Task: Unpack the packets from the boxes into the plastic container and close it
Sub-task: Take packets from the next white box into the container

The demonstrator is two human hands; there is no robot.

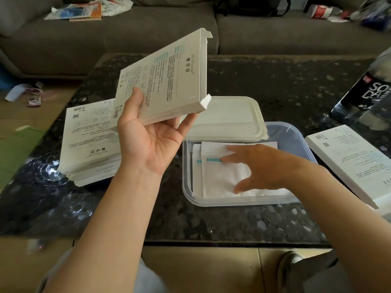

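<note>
My left hand (151, 134) grips a flat white box (167, 79) and holds it tilted in the air above the table, its end flap torn open. My right hand (256, 166) reaches into the clear plastic container (296, 134), its fingers spread and resting on white packets (220, 178) that lie flat inside. The container's white lid (230, 117) leans on its far rim. A stack of similar white boxes (91, 136) lies on the table to the left. Another white box (351, 161) lies to the right of the container.
A dark speckled table (275, 85) carries everything. At its right edge stands a dark-labelled bottle (368, 92). A grey sofa (148, 28) with scattered papers and bags runs along the back. Litter lies on the floor at the left.
</note>
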